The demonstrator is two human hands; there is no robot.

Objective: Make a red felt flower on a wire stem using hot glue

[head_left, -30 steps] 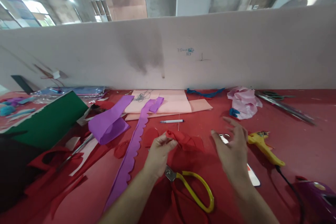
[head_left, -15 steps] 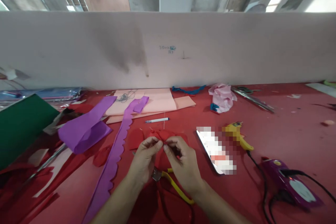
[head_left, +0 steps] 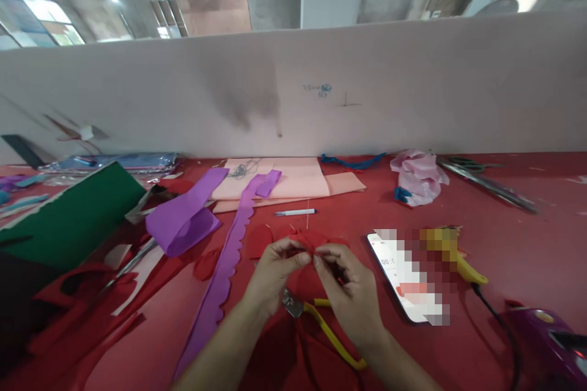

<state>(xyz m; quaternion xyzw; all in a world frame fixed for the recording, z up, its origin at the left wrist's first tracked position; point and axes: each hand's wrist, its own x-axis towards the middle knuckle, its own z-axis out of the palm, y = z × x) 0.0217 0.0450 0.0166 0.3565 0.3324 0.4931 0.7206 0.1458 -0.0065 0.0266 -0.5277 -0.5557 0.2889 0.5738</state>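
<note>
Red fabric (head_left: 315, 237) pinched by left hand (head_left: 276, 270) and right hand (head_left: 352, 284), bunched between and just beyond them, neither nearer.

Along the far edge of my tabletop (head_left: 486, 220) I see pale sheets (head_left: 293, 176), a blue strip (head_left: 355, 163) and a crumpled pink bundle (head_left: 419, 177), with a pen (head_left: 296, 212) just nearer me. Toward the right edge I have a phone (head_left: 392, 269), a yellow glue gun (head_left: 468, 267) and a purple box (head_left: 541, 342); toward the left, a green board (head_left: 77, 214).
</note>
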